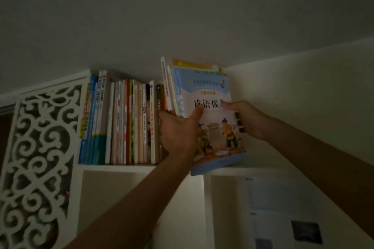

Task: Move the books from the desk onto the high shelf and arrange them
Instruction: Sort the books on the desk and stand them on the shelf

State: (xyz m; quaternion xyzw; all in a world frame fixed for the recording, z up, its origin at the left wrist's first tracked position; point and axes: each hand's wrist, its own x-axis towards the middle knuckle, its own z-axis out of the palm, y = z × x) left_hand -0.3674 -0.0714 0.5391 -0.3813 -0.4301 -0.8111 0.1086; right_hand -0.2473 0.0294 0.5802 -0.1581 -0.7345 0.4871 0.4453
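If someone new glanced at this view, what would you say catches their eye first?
Most likely the illustrated book with the pale blue cover, front of a small stack held up at the right end of the high shelf. The left hand and right hand grip the stack from either side. Next, the row of upright books on the left, and the white carved screen at far left.

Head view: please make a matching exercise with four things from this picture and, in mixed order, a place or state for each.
1. stack of books
2. row of books
3. carved white panel
4. high shelf

a. at the far left
b. gripped between the left hand and the right hand
c. under the books
d. upright, left of the hands

Pairs: 1-b, 2-d, 3-a, 4-c
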